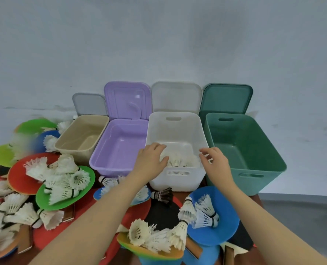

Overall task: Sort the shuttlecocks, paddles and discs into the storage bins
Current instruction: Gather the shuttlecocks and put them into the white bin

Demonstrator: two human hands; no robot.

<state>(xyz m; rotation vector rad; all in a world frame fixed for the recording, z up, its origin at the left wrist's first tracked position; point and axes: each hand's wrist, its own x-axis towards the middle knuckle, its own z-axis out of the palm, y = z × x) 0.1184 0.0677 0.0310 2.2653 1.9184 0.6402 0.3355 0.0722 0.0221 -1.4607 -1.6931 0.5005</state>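
White bin, third of four in a row along the far edge of the table, head view: holds a small heap of white shuttlecocks at its near end. Left hand reaches over the bin's near-left rim, fingers loosely spread and slightly bent, thumb toward the heap; fingertips lie just beside the shuttlecocks, and whether they touch any cannot be told. Right hand hangs over the near-right rim, fingers relaxed and part curled, holding nothing visible, just beside the same heap.

Beige bin, far left, smallest. Purple bin, beside it, its purple lid propped upright behind. Green bin, far right. Grey lid, white lid and green lid stand behind their bins against the wall.

Loose stock on the table, near side: red disc and green disc at left, both carrying white shuttlecocks; blue disc at right with four shuttlecocks on it; black shuttlecock just in front of the white bin; black paddle between the forearms, partly covered; further discs and shuttlecocks heaped at far left, partly blurred.
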